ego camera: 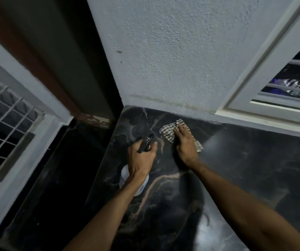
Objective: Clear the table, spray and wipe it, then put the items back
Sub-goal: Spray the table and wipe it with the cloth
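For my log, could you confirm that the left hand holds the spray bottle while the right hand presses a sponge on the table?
Not a sponge: the head view shows the right hand pressing a checked cloth on the table; the left hand does hold the spray bottle.

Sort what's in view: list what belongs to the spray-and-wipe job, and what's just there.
In the job: spray bottle, gripped by the left hand; checked cloth, pressed under the right hand; dark marble table.

Just there: grey wall; grilled window at left; white window frame at right.
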The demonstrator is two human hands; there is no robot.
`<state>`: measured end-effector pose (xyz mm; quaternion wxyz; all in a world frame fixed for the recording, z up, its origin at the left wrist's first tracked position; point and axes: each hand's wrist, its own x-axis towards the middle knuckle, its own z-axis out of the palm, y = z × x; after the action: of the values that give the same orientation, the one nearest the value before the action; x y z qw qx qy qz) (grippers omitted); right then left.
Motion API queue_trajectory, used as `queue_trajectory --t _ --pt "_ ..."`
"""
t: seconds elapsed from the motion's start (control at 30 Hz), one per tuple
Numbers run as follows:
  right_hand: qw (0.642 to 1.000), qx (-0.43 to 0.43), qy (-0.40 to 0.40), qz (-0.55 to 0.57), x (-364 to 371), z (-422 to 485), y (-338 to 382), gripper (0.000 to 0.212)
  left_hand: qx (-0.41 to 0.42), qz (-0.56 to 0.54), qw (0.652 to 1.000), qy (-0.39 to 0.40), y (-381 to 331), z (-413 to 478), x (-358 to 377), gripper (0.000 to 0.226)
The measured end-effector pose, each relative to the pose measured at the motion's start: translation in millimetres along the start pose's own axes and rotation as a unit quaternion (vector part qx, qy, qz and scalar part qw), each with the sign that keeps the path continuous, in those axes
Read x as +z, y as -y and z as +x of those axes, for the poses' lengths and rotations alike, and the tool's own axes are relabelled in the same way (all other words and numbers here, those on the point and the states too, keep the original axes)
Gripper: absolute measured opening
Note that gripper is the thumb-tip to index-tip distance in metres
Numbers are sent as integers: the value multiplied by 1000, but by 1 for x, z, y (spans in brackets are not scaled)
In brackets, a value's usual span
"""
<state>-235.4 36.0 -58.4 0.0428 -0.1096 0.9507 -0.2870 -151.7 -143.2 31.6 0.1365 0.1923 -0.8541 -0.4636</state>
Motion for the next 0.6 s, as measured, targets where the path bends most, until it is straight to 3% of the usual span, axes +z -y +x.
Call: queue_trajectory --t 0.1,0.27,0.37,0.6 --pt "995 -89 39 -21 -3 -29 -8 72 -26 3 1000 9 -1 -4 -6 33" --pt "994 76 -74 34 -40 -57 -54 77 -75 6 997 22 -14 -21 -10 36" --pt "998 35 -49 12 -40 -67 -57 80 -110 25 993 28 -16 -30 -12 26" --pt "996 68 -57 20 -29 -70 -32 73 -158 23 987 -6 -20 -47 -20 28"
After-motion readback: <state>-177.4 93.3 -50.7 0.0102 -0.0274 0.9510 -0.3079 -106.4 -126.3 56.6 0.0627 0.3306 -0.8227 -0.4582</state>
